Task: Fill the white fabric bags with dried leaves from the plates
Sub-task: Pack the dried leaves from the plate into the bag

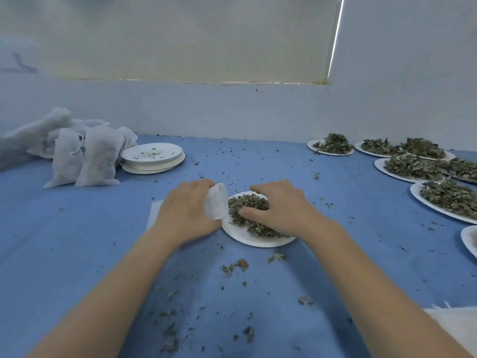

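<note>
Hiding leaves [247,210] under right hand [278,205]

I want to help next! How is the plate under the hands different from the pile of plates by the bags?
The plate under the hands is a single plate, while the pile of plates is a stack of many. The single plate holds a heap of dried leaves; the top of the pile has only a few crumbs. The single plate sits near the person, between both hands; the pile sits far off beside the filled bags. Both are round, white and on the blue cloth.
</note>
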A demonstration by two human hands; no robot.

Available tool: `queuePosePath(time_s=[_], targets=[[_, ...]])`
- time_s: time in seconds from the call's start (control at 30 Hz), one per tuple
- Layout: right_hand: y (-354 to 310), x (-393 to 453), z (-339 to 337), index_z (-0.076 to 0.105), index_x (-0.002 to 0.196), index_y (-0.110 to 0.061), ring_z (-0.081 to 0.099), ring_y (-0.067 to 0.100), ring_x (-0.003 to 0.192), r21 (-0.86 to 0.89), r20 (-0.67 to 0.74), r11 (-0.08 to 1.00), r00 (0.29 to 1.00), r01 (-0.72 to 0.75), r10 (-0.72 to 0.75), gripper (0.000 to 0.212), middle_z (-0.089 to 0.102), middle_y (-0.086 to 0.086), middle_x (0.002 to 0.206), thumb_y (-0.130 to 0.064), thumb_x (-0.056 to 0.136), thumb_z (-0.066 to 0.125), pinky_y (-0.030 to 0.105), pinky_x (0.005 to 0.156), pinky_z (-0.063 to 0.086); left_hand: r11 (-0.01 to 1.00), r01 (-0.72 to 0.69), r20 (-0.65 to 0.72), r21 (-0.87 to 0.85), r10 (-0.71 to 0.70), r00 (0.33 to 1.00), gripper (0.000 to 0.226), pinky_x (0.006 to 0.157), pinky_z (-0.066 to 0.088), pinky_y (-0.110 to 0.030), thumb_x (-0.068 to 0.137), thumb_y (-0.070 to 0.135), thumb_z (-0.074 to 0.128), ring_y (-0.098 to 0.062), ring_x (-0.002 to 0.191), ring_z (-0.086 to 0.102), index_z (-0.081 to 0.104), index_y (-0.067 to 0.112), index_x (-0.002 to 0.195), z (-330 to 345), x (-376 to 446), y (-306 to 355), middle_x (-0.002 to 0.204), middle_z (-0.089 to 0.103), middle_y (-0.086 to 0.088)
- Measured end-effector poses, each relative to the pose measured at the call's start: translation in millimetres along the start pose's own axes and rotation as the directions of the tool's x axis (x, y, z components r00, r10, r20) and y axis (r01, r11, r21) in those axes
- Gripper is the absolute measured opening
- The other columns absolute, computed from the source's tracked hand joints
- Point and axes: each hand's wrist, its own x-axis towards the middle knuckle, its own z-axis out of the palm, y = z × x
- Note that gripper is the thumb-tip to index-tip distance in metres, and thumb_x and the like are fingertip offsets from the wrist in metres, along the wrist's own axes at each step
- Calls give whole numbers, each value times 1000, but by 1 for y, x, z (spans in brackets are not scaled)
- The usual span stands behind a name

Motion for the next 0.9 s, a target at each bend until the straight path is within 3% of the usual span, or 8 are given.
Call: queuePosePath(time_s=[0.13,0.3,0.47,0.57,0.67,0.77,0.83,0.9], targets=[[-13,15,9,52,126,-25,36,23,120,-141,-3,989,999,35,-35,54,58,0,112,-60,85,49,37,86,20,996,48,-60,-76,-53,997,55,80,31,-27,70,35,65,-19,105,47,46,28,121,2,-4,-8,112,55,6],[-13,25,17,59,114,-26,37,21,108,-254,19,964,997,78,-75,45,51,-2,93,-58,87,47,35,79,19,987,87,-35,-136,-92,995,52,80,35,-29,69,34,65,-19,103,47,47,29,117,2,2,-12,109,54,6],[-7,25,21,61,86,-18,41,20,98,-243,-38,964,992,106,-119,31,47,-5,78,-46,93,48,33,77,17,983,90,13,-159,-89,996,53,85,39,-32,68,36,67,-19,104,49,47,30,117,6,8,-11,111,54,5],[-2,25,11,62,82,-19,43,19,97,-171,-125,982,987,84,-106,30,51,-4,80,-44,93,50,32,74,14,986,82,31,-143,-78,996,52,90,39,-33,70,37,67,-21,107,49,48,28,118,8,13,-8,115,55,4],[1,26,-6,67,99,-26,43,17,105,-71,-180,995,981,65,-77,26,56,-7,99,-44,93,50,32,79,19,983,69,30,-170,-65,997,53,90,39,-34,68,33,67,-20,107,49,48,28,118,10,14,-4,116,55,5],[1,24,-17,67,101,-22,52,20,103,65,-138,992,985,111,-101,23,63,-2,104,-39,92,54,39,92,37,977,46,5,-207,-46,999,55,88,38,-32,67,29,68,-19,107,49,48,28,119,11,10,0,116,55,5],[-4,21,-21,67,102,-23,57,20,96,130,-83,984,990,123,-113,20,66,0,100,-36,91,57,40,88,44,974,20,-21,-224,-26,999,57,90,38,-32,66,27,69,-19,107,48,48,27,120,10,8,3,116,55,5],[-8,19,-22,65,108,-27,58,19,95,81,-23,991,994,105,-104,21,66,0,101,-37,91,57,38,85,48,969,2,-39,-246,-12,999,58,92,37,-34,67,26,69,-19,110,47,47,26,121,9,6,6,119,54,5]])
